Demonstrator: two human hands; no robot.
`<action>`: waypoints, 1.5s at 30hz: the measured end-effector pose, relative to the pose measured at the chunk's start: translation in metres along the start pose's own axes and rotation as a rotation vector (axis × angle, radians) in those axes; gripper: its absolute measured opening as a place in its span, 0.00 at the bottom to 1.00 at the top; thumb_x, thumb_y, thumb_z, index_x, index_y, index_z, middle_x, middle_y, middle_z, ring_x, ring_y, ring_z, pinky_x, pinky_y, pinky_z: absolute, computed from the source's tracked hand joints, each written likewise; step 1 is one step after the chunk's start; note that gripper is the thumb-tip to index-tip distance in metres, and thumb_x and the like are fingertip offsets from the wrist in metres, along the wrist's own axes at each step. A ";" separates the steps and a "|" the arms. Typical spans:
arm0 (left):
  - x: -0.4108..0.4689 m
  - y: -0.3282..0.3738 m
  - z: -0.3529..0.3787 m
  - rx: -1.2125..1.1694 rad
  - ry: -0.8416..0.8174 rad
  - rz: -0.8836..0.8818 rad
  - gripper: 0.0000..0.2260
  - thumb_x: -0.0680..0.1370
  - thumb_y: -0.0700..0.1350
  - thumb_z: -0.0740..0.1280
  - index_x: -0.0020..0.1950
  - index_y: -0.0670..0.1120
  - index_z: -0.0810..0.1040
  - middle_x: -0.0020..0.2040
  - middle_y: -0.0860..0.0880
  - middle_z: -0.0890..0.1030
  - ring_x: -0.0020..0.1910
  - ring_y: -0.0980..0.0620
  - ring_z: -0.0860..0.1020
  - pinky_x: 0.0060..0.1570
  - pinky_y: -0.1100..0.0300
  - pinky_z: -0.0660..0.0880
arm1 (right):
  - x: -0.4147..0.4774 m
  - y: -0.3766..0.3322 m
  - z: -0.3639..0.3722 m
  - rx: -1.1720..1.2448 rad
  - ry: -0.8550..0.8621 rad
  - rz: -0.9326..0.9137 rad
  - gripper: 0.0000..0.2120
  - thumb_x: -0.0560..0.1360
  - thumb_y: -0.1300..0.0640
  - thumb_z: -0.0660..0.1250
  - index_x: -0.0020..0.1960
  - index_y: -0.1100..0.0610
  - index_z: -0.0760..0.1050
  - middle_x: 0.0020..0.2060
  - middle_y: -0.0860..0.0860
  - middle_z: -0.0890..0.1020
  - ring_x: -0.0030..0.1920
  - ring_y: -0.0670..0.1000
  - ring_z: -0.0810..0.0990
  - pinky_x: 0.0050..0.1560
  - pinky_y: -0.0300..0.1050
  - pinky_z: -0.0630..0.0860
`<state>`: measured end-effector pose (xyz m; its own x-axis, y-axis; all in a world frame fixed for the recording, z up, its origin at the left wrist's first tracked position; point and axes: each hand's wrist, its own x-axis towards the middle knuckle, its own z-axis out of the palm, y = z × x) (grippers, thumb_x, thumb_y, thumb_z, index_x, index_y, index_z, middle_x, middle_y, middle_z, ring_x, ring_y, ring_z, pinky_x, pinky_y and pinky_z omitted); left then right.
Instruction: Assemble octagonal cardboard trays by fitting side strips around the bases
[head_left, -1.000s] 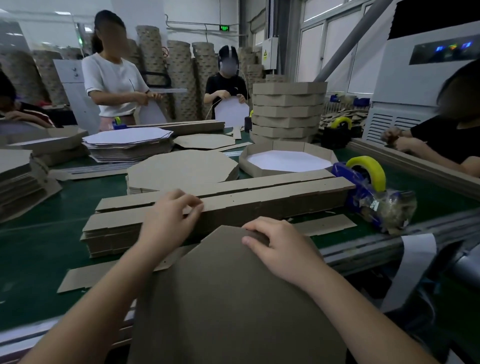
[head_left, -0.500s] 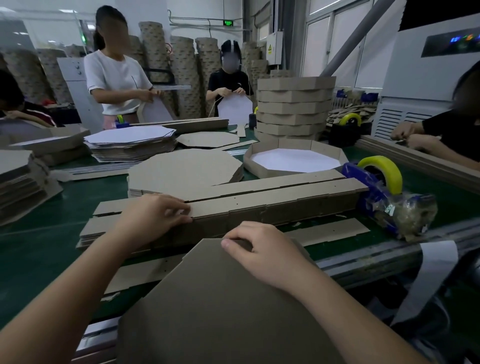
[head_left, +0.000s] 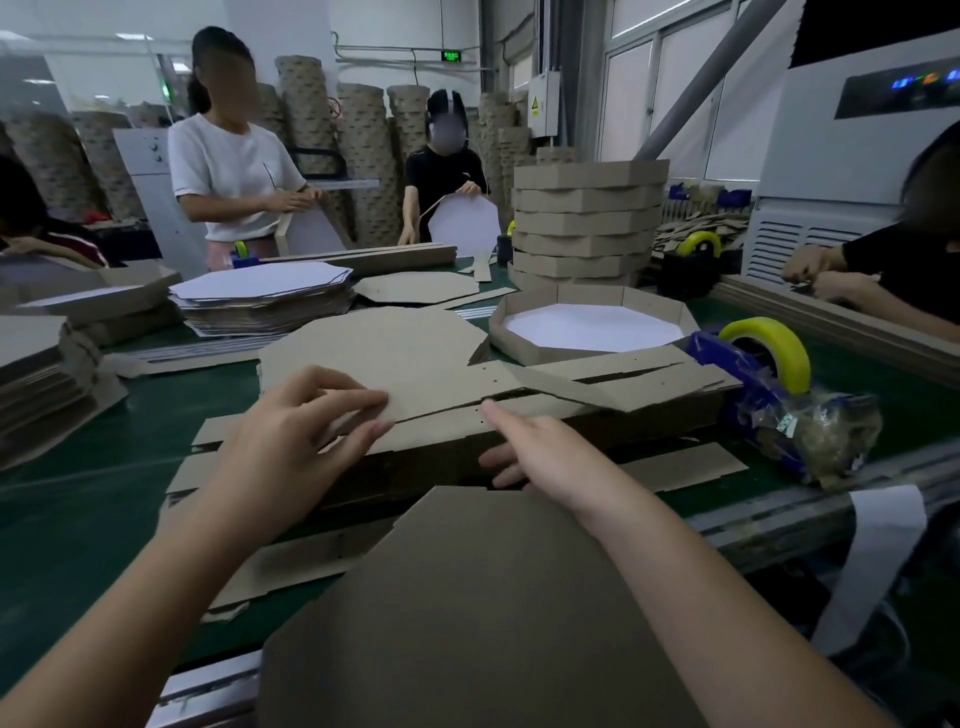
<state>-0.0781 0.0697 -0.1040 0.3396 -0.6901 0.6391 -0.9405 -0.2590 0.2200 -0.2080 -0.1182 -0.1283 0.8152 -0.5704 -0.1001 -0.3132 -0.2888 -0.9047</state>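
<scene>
The left hand (head_left: 306, 431) pinches one end of a side strip (head_left: 467, 387), raised off the strip stack (head_left: 571, 408) mid-bench (head_left: 104, 493). The right hand (head_left: 540, 457) has its fingers straight and relaxed, seemingly touching that stack. The octagonal base (head_left: 467, 613) overhangs the near edge.

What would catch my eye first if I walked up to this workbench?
Two bare hands work mid-table. The left hand pinches a side strip atop the strip stack, and the right hand touches that stack with straight fingers. A big octagonal base lies nearest, and a tower of finished trays rises at the back right.
</scene>
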 end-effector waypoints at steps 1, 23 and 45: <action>-0.002 0.004 -0.002 0.008 0.019 0.023 0.17 0.73 0.52 0.66 0.56 0.46 0.83 0.52 0.48 0.79 0.45 0.50 0.78 0.41 0.48 0.78 | 0.000 -0.002 0.000 0.170 0.023 -0.007 0.19 0.79 0.38 0.56 0.60 0.49 0.77 0.51 0.49 0.84 0.48 0.49 0.84 0.58 0.50 0.76; -0.035 0.027 -0.009 -0.017 0.067 0.148 0.34 0.69 0.35 0.75 0.72 0.51 0.69 0.57 0.49 0.77 0.47 0.48 0.77 0.36 0.49 0.79 | -0.116 -0.043 -0.012 0.704 0.803 -0.473 0.07 0.80 0.56 0.62 0.50 0.56 0.78 0.44 0.51 0.86 0.44 0.51 0.85 0.37 0.49 0.83; -0.025 0.095 0.047 0.290 -0.083 0.205 0.32 0.60 0.38 0.80 0.63 0.50 0.80 0.45 0.48 0.81 0.40 0.46 0.80 0.35 0.54 0.76 | -0.137 0.079 -0.056 0.740 0.482 0.150 0.25 0.78 0.42 0.59 0.50 0.64 0.79 0.40 0.60 0.86 0.29 0.54 0.81 0.27 0.42 0.76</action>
<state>-0.1753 0.0308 -0.1339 0.1553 -0.7970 0.5837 -0.9502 -0.2821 -0.1323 -0.3717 -0.1055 -0.1628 0.4454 -0.8716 -0.2048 0.1305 0.2895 -0.9482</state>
